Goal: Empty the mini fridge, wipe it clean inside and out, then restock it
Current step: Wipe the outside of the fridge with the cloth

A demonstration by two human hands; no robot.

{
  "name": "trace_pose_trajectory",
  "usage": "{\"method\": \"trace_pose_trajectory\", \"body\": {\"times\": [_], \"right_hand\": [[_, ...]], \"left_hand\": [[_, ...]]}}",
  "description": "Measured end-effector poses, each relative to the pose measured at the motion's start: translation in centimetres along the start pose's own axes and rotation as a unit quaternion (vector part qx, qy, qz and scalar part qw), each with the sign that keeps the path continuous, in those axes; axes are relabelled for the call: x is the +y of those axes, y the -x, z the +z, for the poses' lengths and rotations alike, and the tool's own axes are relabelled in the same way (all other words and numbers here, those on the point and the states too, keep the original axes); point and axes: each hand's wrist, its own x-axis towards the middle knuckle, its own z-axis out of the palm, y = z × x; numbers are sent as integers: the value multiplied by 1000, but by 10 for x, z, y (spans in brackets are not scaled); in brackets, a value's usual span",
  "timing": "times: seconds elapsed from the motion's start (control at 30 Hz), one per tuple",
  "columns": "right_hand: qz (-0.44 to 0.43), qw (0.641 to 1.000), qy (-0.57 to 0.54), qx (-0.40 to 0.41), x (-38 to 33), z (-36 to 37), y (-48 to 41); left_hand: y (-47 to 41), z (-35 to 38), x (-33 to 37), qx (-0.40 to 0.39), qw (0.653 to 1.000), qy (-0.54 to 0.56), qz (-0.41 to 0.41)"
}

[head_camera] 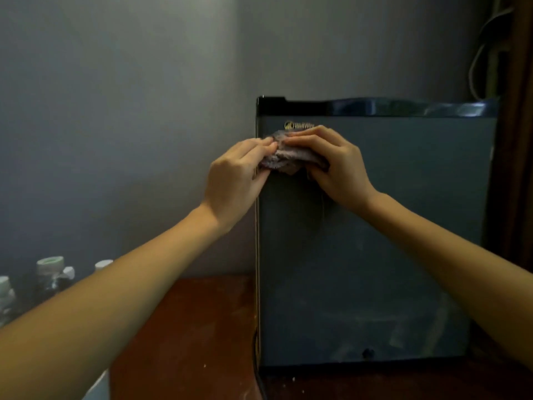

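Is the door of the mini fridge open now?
No, the door is closed; its whole front faces the camera, with a cloth held before it.

Single wide-angle view from a camera worn on the person's head, facing forward and slightly down at the closed door of the mini fridge, which stands on a reddish-brown table against a grey wall. The camera sits close: the fridge front fills the right half of the frame. Both forearms enter from the lower corners, the left hand and right hand meeting on a cloth near the door's upper left corner.
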Motion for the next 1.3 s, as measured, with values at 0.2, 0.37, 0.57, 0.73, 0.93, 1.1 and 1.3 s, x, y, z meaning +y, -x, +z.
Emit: {"method": "trace_pose_trajectory", "body": {"times": [0.2, 0.37, 0.57, 0.73, 0.93, 1.1, 1.3], "right_hand": [[5, 1000, 0, -30, -24, 22, 83], [19, 993, -59, -100, -58, 42, 173], [49, 962, -113, -244, -81, 55, 255], [58, 940, -110, -318, -86, 56, 269], [106, 905, -132, -391, -98, 54, 265], [167, 942, -140, -255, -83, 33, 191], [88, 992, 12, -86, -52, -8, 57]], "left_hand": [[73, 3, 20, -18, 997, -33, 62], [161, -2, 49, -130, 989, 17, 67], [236, -4, 79, -318, 945, 31, 66], [246, -4, 99, -473, 880, 51, 2], [234, -10, 108, -539, 836, 54, -88], [173, -22, 68, -383, 863, 137, -299], [51, -17, 45, -132, 810, 327, -469]]}}
